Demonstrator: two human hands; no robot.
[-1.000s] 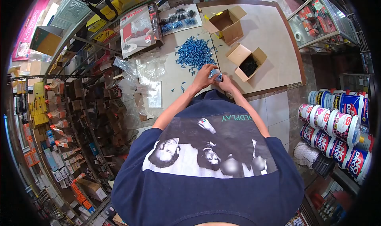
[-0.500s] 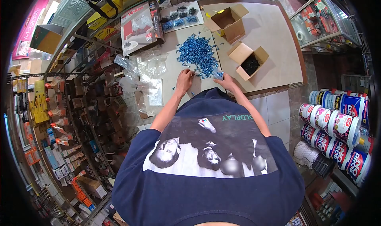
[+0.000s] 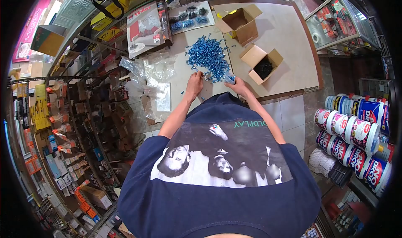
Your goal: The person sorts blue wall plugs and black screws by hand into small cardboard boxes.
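Observation:
A heap of small blue screw-like pieces [image 3: 207, 55] lies on the pale table. My left hand [image 3: 194, 85] is at the heap's lower left edge, its fingers drawn together; whatever they pinch is too small to name. On the heap's lower right side, my right hand [image 3: 238, 85] is closed on a small clear plastic bag [image 3: 229, 77] with blue pieces inside. The bag's mouth is beside the heap. A few loose blue pieces lie on the table near my left wrist.
Two open cardboard boxes [image 3: 244, 30] [image 3: 254, 55] stand right of the heap, the nearer holding dark pieces. Filled bags lie on a white tray [image 3: 189, 19] behind. Clear plastic bags [image 3: 159, 68] and a Vinlex box [image 3: 146, 31] are at left. Paint buckets [image 3: 354, 135] stand at right.
My left hand has shifted very slightly, with its fingertips a little higher and closer to the heap. The right hand and its bag stay nearly in place.

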